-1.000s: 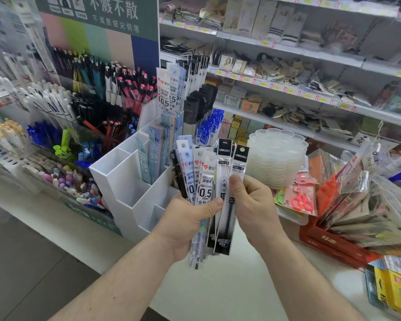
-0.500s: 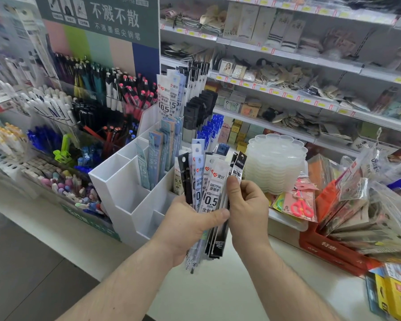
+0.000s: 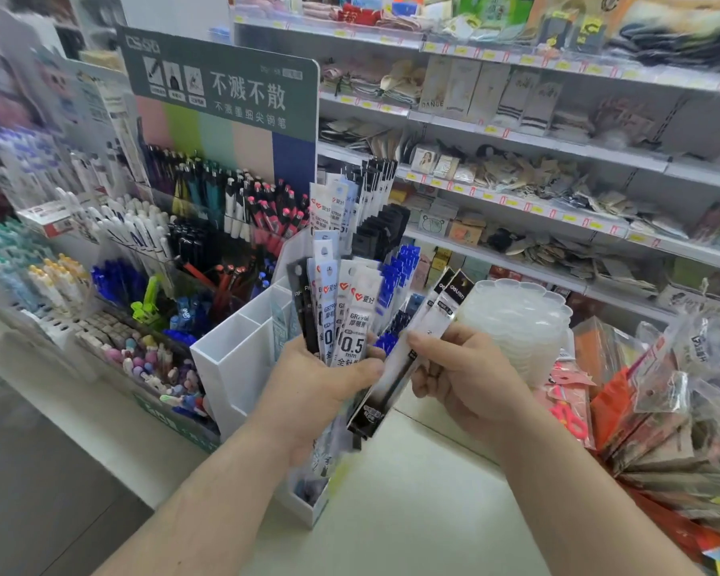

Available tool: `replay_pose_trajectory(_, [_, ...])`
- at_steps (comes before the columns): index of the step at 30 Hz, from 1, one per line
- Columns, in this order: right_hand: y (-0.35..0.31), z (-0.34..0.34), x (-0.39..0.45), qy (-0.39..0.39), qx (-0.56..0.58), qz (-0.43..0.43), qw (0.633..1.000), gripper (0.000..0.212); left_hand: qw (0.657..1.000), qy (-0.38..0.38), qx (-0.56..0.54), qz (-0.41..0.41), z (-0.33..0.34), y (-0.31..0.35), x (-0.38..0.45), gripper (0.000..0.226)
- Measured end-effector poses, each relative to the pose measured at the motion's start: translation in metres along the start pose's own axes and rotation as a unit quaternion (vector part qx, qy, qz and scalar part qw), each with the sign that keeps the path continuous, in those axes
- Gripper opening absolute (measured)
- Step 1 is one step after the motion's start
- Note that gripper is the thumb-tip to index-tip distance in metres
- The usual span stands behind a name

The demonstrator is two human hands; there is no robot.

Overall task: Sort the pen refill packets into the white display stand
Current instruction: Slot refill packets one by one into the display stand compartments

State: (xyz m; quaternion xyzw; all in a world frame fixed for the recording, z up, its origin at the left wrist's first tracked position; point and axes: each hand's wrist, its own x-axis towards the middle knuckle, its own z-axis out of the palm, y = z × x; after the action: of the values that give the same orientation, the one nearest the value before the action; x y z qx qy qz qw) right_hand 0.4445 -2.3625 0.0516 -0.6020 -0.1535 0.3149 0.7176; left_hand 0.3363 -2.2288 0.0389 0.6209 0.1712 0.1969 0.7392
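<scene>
At far left, pens (image 3: 134, 226) are racked beside the white stand (image 3: 233, 359), whose front compartments are seen vacant. Just right of it, a fan of packets (image 3: 341, 322) is gripped by the left hand (image 3: 321, 388), fingers curled round it. Further right, two black packets (image 3: 412, 351) are pinched by the right hand (image 3: 470, 380), tilted, above the worktop (image 3: 412, 513). The fan could be loosened and spilled if the pair is pulled while overlapping neighbours are caught.
</scene>
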Motion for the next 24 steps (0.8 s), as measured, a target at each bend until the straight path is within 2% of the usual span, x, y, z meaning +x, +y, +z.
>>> replay_pose_trajectory(4, [-0.026, -0.007, 0.018, 0.134, 0.063, -0.033, 0.989, 0.014, 0.997, 0.071, -0.029, 0.033, -0.019, 0.018, 0.009, 0.024])
replay_pose_trajectory(9, [-0.058, 0.000, 0.050, 0.189, -0.006, -0.111, 0.976, 0.003, 0.992, 0.102, -0.050, 0.059, -0.030, 0.032, 0.017, 0.021])
replay_pose_trajectory(14, [-0.087, 0.018, 0.082, 0.215, -0.152, -0.190, 0.946, 0.004, 0.993, 0.091, -0.058, 0.053, -0.031, 0.037, 0.023, 0.019])
replay_pose_trajectory(18, [-0.094, 0.029, 0.111, 0.203, -0.238, -0.180, 0.933, 0.008, 0.993, 0.094, -0.052, 0.053, -0.034, 0.038, 0.028, 0.019])
replay_pose_trajectory(24, [-0.097, 0.044, 0.145, 0.213, -0.273, -0.156, 0.925, 0.010, 0.994, 0.085, -0.038, 0.059, -0.037, 0.039, 0.033, 0.017])
